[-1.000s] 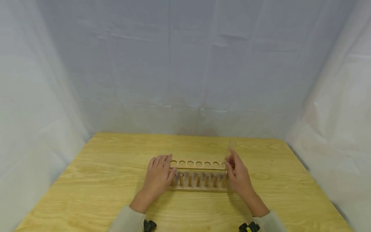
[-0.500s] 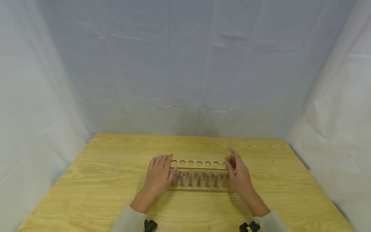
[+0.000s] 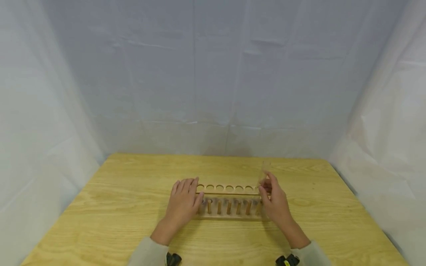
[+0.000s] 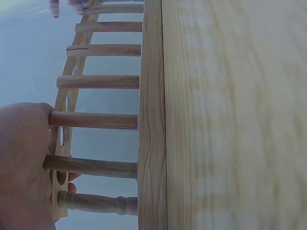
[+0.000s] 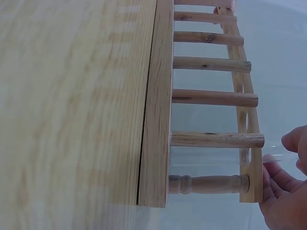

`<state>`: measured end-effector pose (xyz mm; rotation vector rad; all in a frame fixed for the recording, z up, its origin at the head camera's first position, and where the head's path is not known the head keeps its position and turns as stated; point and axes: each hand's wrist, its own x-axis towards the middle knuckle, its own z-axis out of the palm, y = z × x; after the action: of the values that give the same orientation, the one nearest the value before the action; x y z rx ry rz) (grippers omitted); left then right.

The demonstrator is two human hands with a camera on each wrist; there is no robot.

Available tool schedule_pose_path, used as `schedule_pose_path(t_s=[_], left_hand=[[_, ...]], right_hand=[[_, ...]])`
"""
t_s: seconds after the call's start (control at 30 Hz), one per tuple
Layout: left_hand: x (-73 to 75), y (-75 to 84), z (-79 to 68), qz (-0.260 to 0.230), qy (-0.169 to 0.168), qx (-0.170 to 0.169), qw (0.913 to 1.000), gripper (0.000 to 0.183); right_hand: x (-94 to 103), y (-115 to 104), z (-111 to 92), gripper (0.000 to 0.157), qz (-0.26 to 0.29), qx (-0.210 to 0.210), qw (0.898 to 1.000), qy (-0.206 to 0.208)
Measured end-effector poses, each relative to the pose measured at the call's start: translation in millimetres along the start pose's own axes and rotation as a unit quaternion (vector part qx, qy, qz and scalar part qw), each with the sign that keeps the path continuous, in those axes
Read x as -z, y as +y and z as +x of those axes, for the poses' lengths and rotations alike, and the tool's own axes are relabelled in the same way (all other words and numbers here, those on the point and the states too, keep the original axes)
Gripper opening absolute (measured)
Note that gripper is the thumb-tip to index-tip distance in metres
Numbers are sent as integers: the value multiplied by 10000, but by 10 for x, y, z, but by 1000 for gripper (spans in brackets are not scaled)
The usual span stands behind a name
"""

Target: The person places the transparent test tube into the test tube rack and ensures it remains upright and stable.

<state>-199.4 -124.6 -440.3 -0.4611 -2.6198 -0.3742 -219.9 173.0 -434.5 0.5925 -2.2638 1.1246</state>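
Note:
A wooden test tube rack (image 3: pixel 229 212) stands upright on the table, with a row of round holes along its top bar and a row of pegs in front. My left hand (image 3: pixel 182 197) grips the rack's left end; in the left wrist view its fingertips show behind the holed bar (image 4: pixel 71 98). At the opposite end, my right hand (image 3: pixel 274 199) pinches a clear test tube (image 3: pixel 266 167) between thumb and fingers. The tube sticks up above the hand and stands at a hole near the right end post (image 5: pixel 211 184). Its outline is faint.
The rack rests on a wood-grain table (image 3: pixel 133 177). Pale sheeting (image 3: pixel 213 74) hangs behind the table and along both sides. Dark wrist devices (image 3: pixel 287 260) sit at both sleeves.

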Motion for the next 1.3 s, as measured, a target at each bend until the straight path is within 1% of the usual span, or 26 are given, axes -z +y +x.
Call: schedule_pose_path(t_s=[0.2, 0.4, 0.63, 0.93, 1.1, 1.2, 1.3], left_hand=[[19, 10, 1, -78, -37, 30, 10000, 52], [11, -2, -11, -47, -103, 36, 9999, 53], [18, -1, -15, -91, -42, 4, 9999, 53], [13, 11, -4, -145, -62, 30, 9999, 52], [34, -6, -1, -145, -11, -36, 9999, 51], [42, -24, 7, -130, 8, -26, 9999, 51], [41, -46, -2, -121, -97, 42, 9999, 52]], right_hand=[[5, -20, 2, 54, 100, -30, 9999, 20], [15, -47, -9, 58, 206, -174, 9996, -25], [9, -45, -5, 59, 283, -131, 9995, 31], [5, -43, -24, 59, 322, -251, 9992, -15], [-16, -37, -34, 59, 344, -280, 9990, 25], [-21, -39, -9, 60, 453, -291, 9985, -24], [-21, -38, 3, 63, 556, -379, 9976, -147]])
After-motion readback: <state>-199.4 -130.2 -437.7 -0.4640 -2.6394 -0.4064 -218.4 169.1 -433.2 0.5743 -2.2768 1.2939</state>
